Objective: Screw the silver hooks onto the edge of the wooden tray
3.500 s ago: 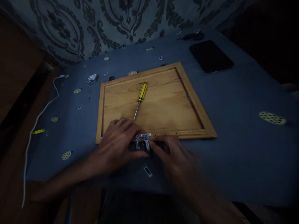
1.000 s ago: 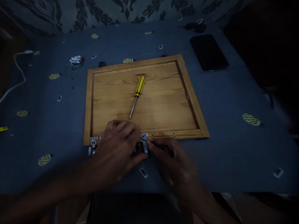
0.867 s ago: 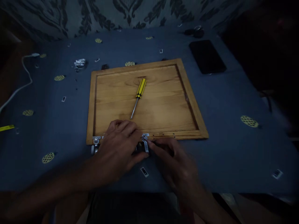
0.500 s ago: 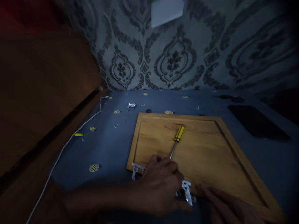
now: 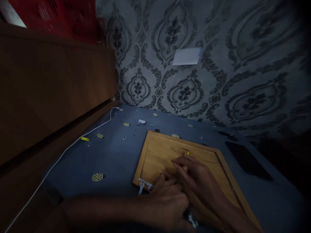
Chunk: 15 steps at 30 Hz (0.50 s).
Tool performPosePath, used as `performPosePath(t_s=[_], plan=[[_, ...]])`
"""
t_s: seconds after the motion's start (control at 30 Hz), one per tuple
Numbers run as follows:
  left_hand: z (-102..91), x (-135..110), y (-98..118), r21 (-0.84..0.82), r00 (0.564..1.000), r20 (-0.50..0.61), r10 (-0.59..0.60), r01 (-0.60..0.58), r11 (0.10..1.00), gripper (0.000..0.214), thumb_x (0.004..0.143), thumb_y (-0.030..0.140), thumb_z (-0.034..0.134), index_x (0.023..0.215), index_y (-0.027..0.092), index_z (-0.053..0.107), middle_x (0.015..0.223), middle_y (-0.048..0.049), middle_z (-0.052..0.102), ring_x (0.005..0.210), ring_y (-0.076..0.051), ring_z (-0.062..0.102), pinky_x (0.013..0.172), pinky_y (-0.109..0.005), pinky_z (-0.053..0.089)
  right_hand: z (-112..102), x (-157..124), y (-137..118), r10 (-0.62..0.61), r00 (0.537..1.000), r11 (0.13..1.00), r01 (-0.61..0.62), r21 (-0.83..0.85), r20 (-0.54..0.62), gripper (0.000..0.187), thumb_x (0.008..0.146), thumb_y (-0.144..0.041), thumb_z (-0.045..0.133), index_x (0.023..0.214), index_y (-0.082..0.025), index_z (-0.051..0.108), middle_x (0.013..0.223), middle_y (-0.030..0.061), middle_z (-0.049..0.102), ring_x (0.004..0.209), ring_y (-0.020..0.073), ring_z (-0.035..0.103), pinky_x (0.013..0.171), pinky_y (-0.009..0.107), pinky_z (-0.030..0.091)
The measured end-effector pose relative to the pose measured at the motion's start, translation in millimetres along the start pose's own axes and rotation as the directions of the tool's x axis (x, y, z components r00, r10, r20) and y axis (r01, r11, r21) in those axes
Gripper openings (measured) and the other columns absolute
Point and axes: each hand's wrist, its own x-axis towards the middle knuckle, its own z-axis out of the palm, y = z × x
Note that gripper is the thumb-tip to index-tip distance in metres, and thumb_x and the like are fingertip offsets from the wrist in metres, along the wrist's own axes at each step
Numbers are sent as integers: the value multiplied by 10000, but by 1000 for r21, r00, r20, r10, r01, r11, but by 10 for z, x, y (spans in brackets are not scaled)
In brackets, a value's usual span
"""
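A wooden panel [image 5: 157, 152] with a raised frame lies on a blue cloth [image 5: 114, 158]. My left hand [image 5: 167, 200] rests curled at the panel's near edge, its fingers closed on a metal hinge [image 5: 192, 221] that peeks out beneath it. A second metal hinge [image 5: 143, 185] sits at the panel's near left corner. My right hand [image 5: 194, 176] reaches across the panel with fingers stretched flat over a screwdriver. Only the tip of the screwdriver's yellow handle [image 5: 186, 152] shows past the fingertips.
A dark phone [image 5: 247, 160] lies on the cloth right of the panel. A white cable [image 5: 73, 145] runs along the left edge beside a brown wooden board [image 5: 48, 90]. A small metal part [image 5: 141, 122] and yellow dots lie at the back. Patterned wallpaper with a white note [image 5: 187, 55] rises behind.
The view has tilted up toward the wall. My right hand has left the hinge at the near edge and moved forward onto the screwdriver. My left hand stays at the hinge.
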Motion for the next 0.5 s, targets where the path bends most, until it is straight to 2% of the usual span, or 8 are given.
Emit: performPosePath(t_s=[0.07,0.13,0.2,0.27,0.37,0.5], plan=[[5,11,-4,31,999,37,-12,11,999,392,908,526,707,1018,150,694,1308,-182,676,1235,-364,593,1014,-531,407,153,399,-91,19,987,1000,-18,-13,162,243,970,-252,542,960,-194,778,948,71,792,885,226,752,798,365,604],[0,18,0,70,999,49,-20,17,997,411,906,543,701,965,137,708,1184,-181,715,1167,-357,622,989,-513,423,382,764,-149,36,971,999,-29,-34,237,206,981,-229,570,1001,-189,771,1002,63,790,945,212,746,864,356,594],[-6,18,1,100,999,34,-13,9,995,410,911,533,698,974,128,717,1150,-175,722,1165,-351,623,984,-498,428,636,1078,-186,63,953,997,-44,-68,297,183,1001,-288,621,1078,-169,736,1085,65,760,1000,207,727,917,391,595],[-5,17,-4,112,1000,16,10,-11,994,391,911,520,696,963,134,728,1123,-162,726,1165,-346,622,978,-494,425,870,1327,-216,87,937,993,-54,-106,338,336,997,-392,660,1253,-174,654,1260,91,686,1081,224,694,933,449,604],[-2,20,-16,118,999,0,43,-43,992,373,897,518,704,928,149,750,1076,-152,729,1146,-342,633,953,-493,423,1124,1560,-262,112,923,987,-59,-150,368,375,997,-394,657,1310,-190,628,1332,102,652,1134,241,676,954,464,598],[-5,35,-15,164,999,15,48,-50,985,390,911,511,688,904,128,765,1142,-185,728,1174,-358,642,944,-509,441,1285,1650,-295,148,912,975,-69,-211,382,380,996,-394,659,1315,-190,625,1336,103,650,1140,244,674,957,467,597]])
